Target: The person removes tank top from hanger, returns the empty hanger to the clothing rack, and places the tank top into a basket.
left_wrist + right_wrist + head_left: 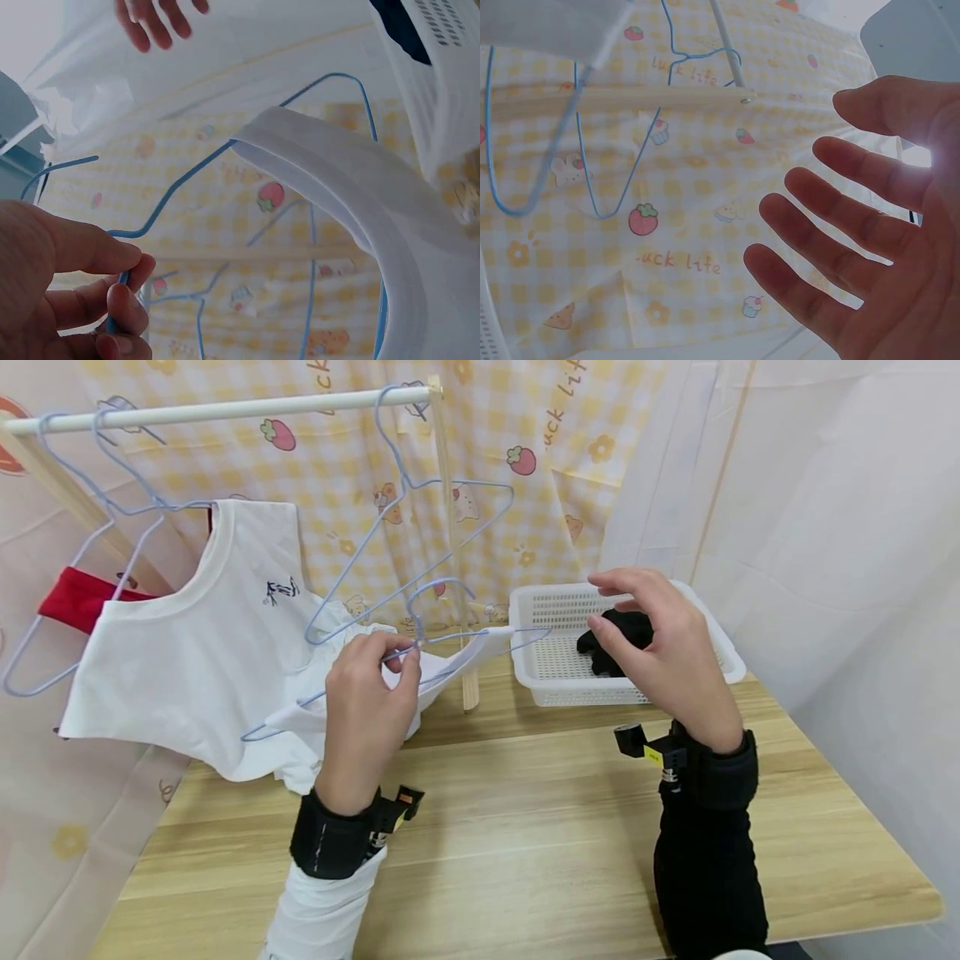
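Note:
Near the middle of the head view, my left hand (372, 714) pinches a blue wire clothes hanger (442, 583) just below its hook. A white garment (468, 653) hangs on that hanger, its collar band (322, 161) curving along the wire in the left wrist view. One end of the hanger pokes out past the cloth on the right. My right hand (667, 656) is held up over the white basket (551, 697), thumb and fingers spread apart, holding nothing. Behind it, inside the basket, lies a crumpled black cloth item (626, 628), partly hidden by the hand.
A pale rack bar (247, 412) crosses the upper left on wooden posts. From it hang a white sleeveless top (247, 568), a red cloth (86, 599) and a bare blue hanger (352, 560). The wooden table (525, 827) lies below; a checked curtain (555, 435) hangs behind.

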`<state>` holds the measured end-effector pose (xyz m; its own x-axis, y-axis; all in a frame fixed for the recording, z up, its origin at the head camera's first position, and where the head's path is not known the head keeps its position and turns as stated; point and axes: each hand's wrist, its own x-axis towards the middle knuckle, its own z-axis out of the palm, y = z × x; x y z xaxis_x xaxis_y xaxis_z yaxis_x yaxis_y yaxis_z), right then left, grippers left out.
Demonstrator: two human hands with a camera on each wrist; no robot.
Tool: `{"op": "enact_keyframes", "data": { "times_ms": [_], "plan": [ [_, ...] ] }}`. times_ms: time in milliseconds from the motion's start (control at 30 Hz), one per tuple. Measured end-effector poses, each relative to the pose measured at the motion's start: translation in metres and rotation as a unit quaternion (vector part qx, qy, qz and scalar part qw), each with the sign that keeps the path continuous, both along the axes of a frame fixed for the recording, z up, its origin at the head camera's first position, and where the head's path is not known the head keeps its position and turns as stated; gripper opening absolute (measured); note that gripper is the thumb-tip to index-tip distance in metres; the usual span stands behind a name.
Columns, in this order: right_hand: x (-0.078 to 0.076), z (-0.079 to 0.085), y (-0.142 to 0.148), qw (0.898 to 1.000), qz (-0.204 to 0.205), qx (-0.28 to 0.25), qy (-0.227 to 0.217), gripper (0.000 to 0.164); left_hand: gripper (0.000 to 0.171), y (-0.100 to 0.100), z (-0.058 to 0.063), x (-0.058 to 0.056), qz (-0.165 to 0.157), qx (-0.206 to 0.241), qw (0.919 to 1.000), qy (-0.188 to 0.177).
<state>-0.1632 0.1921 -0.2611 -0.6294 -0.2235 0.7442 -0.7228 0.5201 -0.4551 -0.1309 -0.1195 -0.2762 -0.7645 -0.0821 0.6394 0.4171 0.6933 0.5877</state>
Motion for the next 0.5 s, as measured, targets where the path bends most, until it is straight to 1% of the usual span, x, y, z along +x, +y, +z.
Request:
{"op": "enact_keyframes", "data": {
  "times_ms": [133,267,367,500],
  "plan": [
    [0.000,0.001,0.000,1.000,0.002,0.001,-0.002,0.041,0.013,0.011,0.009,0.001,-0.036,0.018,0.9987,0.032],
    [0.001,0.002,-0.001,1.000,0.003,0.005,-0.003,0.042,0.014,0.020,0.016,0.000,-0.077,0.040,0.9946,0.057],
    [0.001,0.003,-0.002,1.000,0.004,0.007,-0.001,0.042,0.013,0.026,0.018,-0.005,-0.102,0.052,0.9905,0.076],
    [0.002,0.001,-0.002,1.000,0.002,0.001,0.013,0.040,0.013,0.033,0.017,-0.012,-0.125,0.057,0.9838,0.115]
  ]
}}
